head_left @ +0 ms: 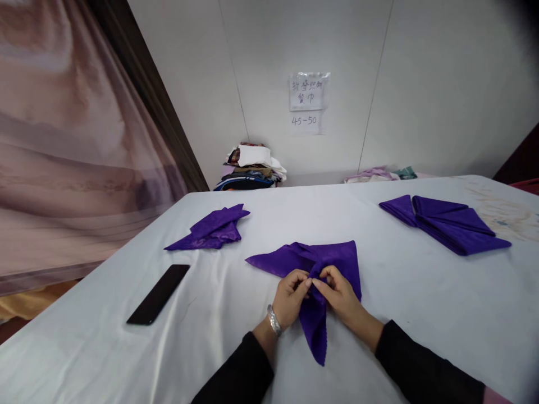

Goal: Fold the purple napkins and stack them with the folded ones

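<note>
A purple cloth napkin [339,258] lies in front of me, gathered at its middle, with points spreading left and right and one tail hanging toward me. My left hand [290,297], with a silver bracelet at the wrist, pinches the gathered middle from the left. From the right, my right hand [339,292] pinches the same spot, its thumb tip almost meeting the left thumb. The fingers hide part of the gathered fold. A second purple napkin [217,227], folded in a pointed shape, rests at the back left. Another folded purple napkin [450,221] lies at the back right.
A white cloth covers the table [210,348]. A black phone-like slab [159,294] lies at the left. Behind the table are a pile of folded clothes [252,163] and more fabric [373,175]. Paper signs [309,101] hang on the wall; a pink curtain [76,140] hangs left.
</note>
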Tool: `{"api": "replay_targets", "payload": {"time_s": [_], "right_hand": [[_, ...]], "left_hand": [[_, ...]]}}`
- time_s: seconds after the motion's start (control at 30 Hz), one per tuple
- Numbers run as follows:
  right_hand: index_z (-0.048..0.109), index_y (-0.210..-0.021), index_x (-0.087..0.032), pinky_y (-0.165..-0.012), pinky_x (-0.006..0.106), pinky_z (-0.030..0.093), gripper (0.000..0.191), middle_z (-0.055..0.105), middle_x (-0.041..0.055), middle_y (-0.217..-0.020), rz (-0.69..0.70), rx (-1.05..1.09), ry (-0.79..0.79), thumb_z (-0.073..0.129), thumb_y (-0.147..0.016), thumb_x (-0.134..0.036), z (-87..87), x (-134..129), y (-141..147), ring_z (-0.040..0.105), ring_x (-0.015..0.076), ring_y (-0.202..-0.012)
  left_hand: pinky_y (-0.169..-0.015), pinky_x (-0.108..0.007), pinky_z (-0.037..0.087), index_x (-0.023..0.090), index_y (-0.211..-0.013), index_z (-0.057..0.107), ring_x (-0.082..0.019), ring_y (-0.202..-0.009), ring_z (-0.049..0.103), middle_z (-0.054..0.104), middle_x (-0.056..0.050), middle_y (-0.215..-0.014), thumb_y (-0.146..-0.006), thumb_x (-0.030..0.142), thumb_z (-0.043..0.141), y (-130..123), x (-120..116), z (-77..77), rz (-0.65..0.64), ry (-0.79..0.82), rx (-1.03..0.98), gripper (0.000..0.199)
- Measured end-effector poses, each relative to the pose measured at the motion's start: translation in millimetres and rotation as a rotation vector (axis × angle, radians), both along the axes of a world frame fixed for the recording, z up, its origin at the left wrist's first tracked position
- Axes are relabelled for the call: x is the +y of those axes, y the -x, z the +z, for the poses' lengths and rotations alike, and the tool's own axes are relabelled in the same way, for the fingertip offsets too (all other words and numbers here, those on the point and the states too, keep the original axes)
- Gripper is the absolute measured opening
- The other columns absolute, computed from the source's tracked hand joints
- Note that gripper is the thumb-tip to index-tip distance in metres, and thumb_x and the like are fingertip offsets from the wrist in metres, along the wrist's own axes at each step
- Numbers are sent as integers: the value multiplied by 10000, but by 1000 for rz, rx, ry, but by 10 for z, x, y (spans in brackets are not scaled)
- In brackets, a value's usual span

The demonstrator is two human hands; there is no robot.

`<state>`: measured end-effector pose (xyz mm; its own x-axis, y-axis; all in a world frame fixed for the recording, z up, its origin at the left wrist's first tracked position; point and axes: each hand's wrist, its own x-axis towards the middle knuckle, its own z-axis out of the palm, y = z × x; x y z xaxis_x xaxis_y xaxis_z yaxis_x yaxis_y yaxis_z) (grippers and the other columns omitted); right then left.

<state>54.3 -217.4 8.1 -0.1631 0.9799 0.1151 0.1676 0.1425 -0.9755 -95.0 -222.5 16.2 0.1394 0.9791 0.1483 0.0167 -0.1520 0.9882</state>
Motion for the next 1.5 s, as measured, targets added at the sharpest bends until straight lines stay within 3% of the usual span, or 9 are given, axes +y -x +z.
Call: {"api": "replay_targets", "payload": {"time_s": [0.23,0.5,0.8,0.9,1.0,1.1,1.17,1.33,1.5], "right_hand": [[434,-825,-231,-417,209,281,202,352,-91,-548,6,76,4,548,-794,-395,-75,54,-49,345,80,-448],[465,-1006,-233,-430,217,311,378,390,-97,-533,-145,268,51,624,-713,-410,-65,299,-297,384,92,-443],[583,-1001,-175,-464,241,397,353,503,-50,-575,-487,143,-54,586,-708,-373,210,270,-707,478,110,-483],[584,-1008,-163,-480,255,421,356,520,-45,-569,-498,38,-70,553,-724,-375,223,148,-905,512,124,-486],[575,-1073,-181,-499,276,445,368,577,-22,-604,-386,-304,-97,495,-758,-355,138,-8,-1128,544,150,-516],[437,-1280,-238,-700,349,507,511,645,56,-994,-276,-681,-239,483,-777,-312,46,-156,-1258,616,221,-840],[300,-1374,-259,-903,400,450,609,487,78,-1295,-205,-809,-397,476,-791,-274,16,-215,-1249,487,251,-1143],[165,-1423,-267,-1059,435,300,687,189,55,-1485,14,-913,-602,448,-803,-185,30,-132,-1040,241,245,-1325],[233,-1407,-267,-1050,455,307,627,272,79,-1452,140,-879,-678,443,-825,-166,116,123,-890,269,238,-1314]], "left_hand": [[-669,-241,429,177,-671,570,-114,-688,505,581,0,-763,-779,361,568,44,23,73,133,-76,35,214],[-553,-247,460,181,-739,585,-105,-548,517,567,29,-641,-753,408,576,309,128,184,408,-39,-115,228],[-597,-261,496,181,-694,549,-110,-619,542,602,14,-770,-728,425,593,545,181,260,585,-94,-277,250],[-604,-269,491,184,-693,553,-115,-629,550,622,-6,-851,-751,398,568,480,83,285,535,-127,-222,222],[-668,-268,472,188,-669,561,-141,-726,583,639,-30,-907,-778,308,547,284,-133,293,347,-261,6,162],[-726,-267,454,193,-669,548,-156,-809,595,650,-43,-923,-788,213,529,53,-379,282,87,-365,193,123],[-740,-266,451,196,-675,535,-155,-823,597,653,-43,-931,-788,178,522,-62,-499,268,-4,-372,242,115],[-745,-264,451,199,-672,513,-152,-832,602,654,-43,-937,-787,158,505,-143,-610,225,-53,-322,268,122],[-928,-389,381,203,-655,508,-201,-983,578,662,-55,-956,-771,188,511,-79,-620,184,0,-346,367,118]]}}
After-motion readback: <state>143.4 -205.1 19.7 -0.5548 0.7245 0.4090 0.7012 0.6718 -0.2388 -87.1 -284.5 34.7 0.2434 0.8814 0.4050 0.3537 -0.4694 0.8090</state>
